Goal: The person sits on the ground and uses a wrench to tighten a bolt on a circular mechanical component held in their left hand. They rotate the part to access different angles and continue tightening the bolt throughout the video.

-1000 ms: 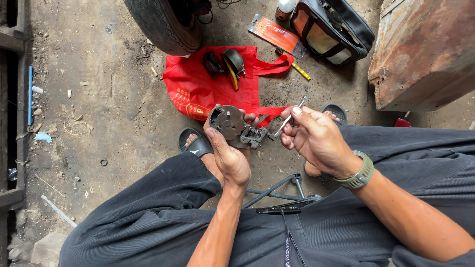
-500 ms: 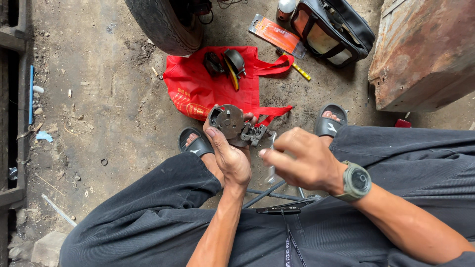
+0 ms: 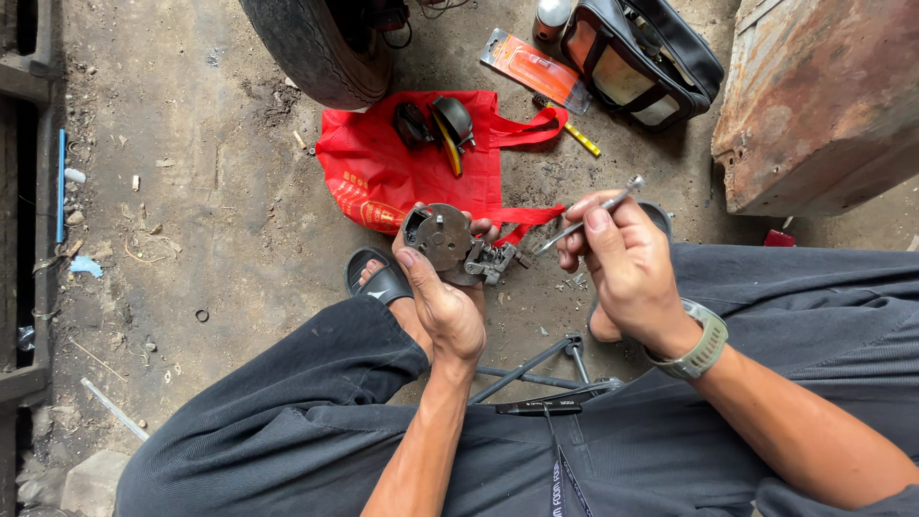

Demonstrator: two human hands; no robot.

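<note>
A round grey metal part (image 3: 442, 237) with a small bracket at its side is gripped in the left hand (image 3: 445, 302), thumb laid on its rim. A thin metal tool (image 3: 586, 219) is pinched in the right hand (image 3: 622, 263), tip held just right of the part. Beyond both hands a red bag (image 3: 383, 177) is spread on the concrete floor (image 3: 191, 191), with a tyre (image 3: 311, 43) farther off.

Metal part (image 3: 442, 236) left of rod (image 3: 586, 220), bag (image 3: 412, 168) behind
</note>
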